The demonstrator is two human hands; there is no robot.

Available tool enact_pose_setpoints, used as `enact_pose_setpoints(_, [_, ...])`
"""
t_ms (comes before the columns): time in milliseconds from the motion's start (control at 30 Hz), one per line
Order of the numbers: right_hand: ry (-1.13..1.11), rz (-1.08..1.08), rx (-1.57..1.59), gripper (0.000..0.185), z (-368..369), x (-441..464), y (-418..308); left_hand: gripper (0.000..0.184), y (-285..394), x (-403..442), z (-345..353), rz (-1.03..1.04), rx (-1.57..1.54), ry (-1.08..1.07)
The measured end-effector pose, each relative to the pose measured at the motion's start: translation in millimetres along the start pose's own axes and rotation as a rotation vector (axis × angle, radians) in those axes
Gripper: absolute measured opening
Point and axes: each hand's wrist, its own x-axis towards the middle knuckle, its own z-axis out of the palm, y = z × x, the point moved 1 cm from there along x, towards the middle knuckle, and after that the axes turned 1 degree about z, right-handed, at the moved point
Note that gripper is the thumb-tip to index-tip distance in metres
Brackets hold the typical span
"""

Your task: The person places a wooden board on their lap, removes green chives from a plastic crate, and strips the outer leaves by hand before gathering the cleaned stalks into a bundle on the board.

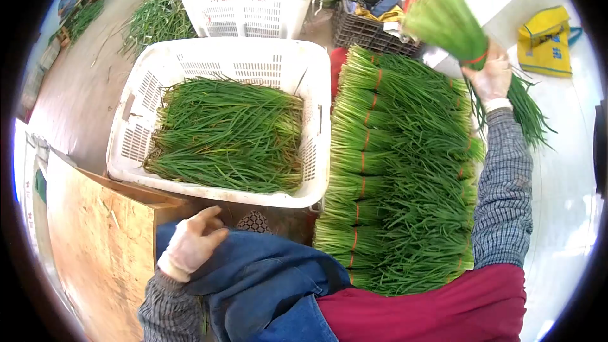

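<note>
My right hand (492, 77), in a pale glove, is closed around a bunch of garlic chives (446, 22) tied with a red band. The pale stem ends point up and left; dark leaves hang below the hand. Beneath and to the left lie stacked rows of banded chive bunches (405, 171), pale ends on the left. My left hand (195, 240), also gloved, hovers over my blue apron (266, 278) with its fingers apart and nothing in them. Just beyond it, a white plastic basket (218, 191) holds loose chives (225, 133).
A second white basket (253, 12) stands behind the first. Beyond the stacked bunches is a dark crate (370, 28) with cloths on it. A yellow bag (546, 44) lies at the right. Wooden boards (101, 234) are on the left, and another person (66, 3) is far off.
</note>
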Motion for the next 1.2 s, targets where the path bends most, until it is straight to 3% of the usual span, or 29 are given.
enact_pose_setpoints(67, [-0.175, -0.034, -0.205, 0.087, 26, -12, -27, 0.047, 7, -19, -16, -0.112, -0.029, 0.079])
enact_pose_setpoints(233, [-0.34, -0.233, -0.129, 0.087, 122, -47, -56, 0.045, 1, -54, -36, -0.29, -0.154, 0.267])
enact_pose_setpoints(333, [-0.319, -0.309, -0.112, 0.075, 164, -67, -74, 0.045, 4, -64, -41, -0.394, -0.24, 0.34])
enact_pose_setpoints(367, [-0.305, -0.347, -0.135, 0.055, 181, -76, -80, 0.045, 9, -66, -43, -0.43, -0.263, 0.365])
enact_pose_setpoints(400, [-0.253, -0.343, -0.126, 0.041, 200, -84, -83, 0.045, 12, -66, -42, -0.461, -0.29, 0.39])
enact_pose_setpoints(467, [-0.312, -0.3, -0.141, 0.04, 232, -96, -93, 0.044, 13, -65, -40, -0.476, -0.299, 0.424])
enact_pose_setpoints(600, [-0.697, -0.046, -0.097, 0.048, 275, -140, -126, 0.044, 20, -62, -36, -0.54, -0.335, 0.408])
enact_pose_setpoints(633, [-0.898, 0.039, -0.011, 0.055, 273, -144, -133, 0.043, 22, -60, -34, -0.543, -0.329, 0.395])
enact_pose_setpoints(667, [-0.835, 0.163, 0.092, 0.062, 281, -155, -135, 0.043, 23, -57, -32, -0.544, -0.326, 0.384])
enact_pose_setpoints(733, [-0.83, 0.175, 0.154, 0.065, 286, -151, -134, 0.042, 20, -47, -25, -0.559, -0.329, 0.378])
enact_pose_setpoints(800, [-0.758, 0.205, 0.188, 0.061, 285, -144, -135, 0.042, 15, -41, -20, -0.551, -0.326, 0.364])
enact_pose_setpoints(867, [-0.55, 0.231, 0.2, 0.054, 277, -149, -140, 0.041, 6, -42, -13, -0.532, -0.352, 0.354])
enact_pose_setpoints(933, [-0.551, 0.3, 0.325, 0.05, 250, -154, -152, 0.041, 4, -42, -6, -0.525, -0.344, 0.335])
enact_pose_setpoints(1000, [-0.701, 0.742, 0.678, 0.051, 244, -179, -166, 0.041, 0, -47, -6, -0.524, -0.352, 0.298])
enact_pose_setpoints(1067, [-0.736, 1.38, 1.113, 0.05, 259, -196, -176, 0.04, 2, -49, -9, -0.51, -0.347, 0.251])
enact_pose_setpoints(1100, [-0.794, 1.504, 1.31, 0.055, 271, -198, -170, 0.036, 5, -48, -9, -0.501, -0.307, 0.246])
enact_pose_setpoints(1200, [-0.588, 1.711, 1.463, 0.063, 279, -165, -156, 0.036, 13, -46, -12, -0.561, -0.288, 0.24])
